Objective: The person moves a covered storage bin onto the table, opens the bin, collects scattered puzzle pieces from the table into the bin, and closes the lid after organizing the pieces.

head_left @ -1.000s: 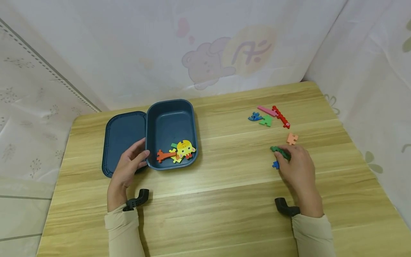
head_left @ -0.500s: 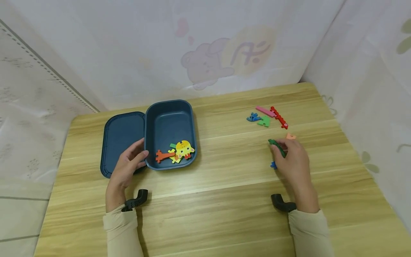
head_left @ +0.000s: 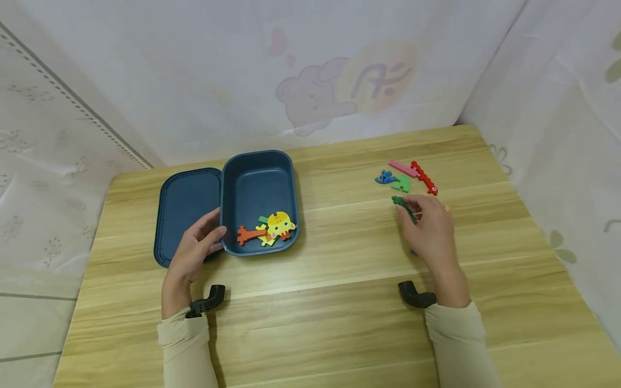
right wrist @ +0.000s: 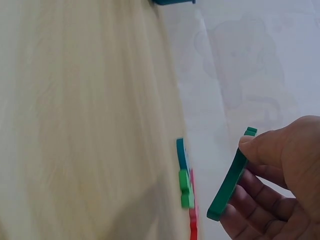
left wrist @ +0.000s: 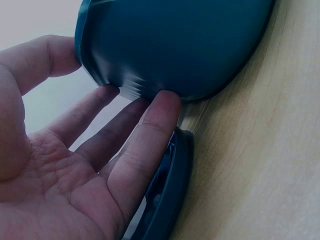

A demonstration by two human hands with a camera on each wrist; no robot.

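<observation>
My right hand (head_left: 429, 231) pinches a dark green puzzle piece (head_left: 405, 208) between thumb and fingers. In the right wrist view the green piece (right wrist: 232, 185) is seen edge-on, held clear of the table. On the left, my left hand (head_left: 189, 248) touches the near left side of a dark blue box (head_left: 297, 210). The left wrist view shows its fingertips against the outer wall of the box (left wrist: 170, 45), fingers nearly straight, the thumb at the rim. Inside the box lie a yellow giraffe-face piece (head_left: 280, 223), an orange piece (head_left: 249, 235) and bits of yellow and green.
The box's lid (head_left: 186, 210) lies flat at its left, partly under it. At the back right are a pink piece (head_left: 404, 168), a red piece (head_left: 424, 178), a blue piece (head_left: 385, 177) and a light green piece (head_left: 402, 184). My right hand mostly hides an orange and a blue piece.
My right hand has lifted the dark green piece and moved it left and away from me, from near the blue piece. The left hand stays at the box.
</observation>
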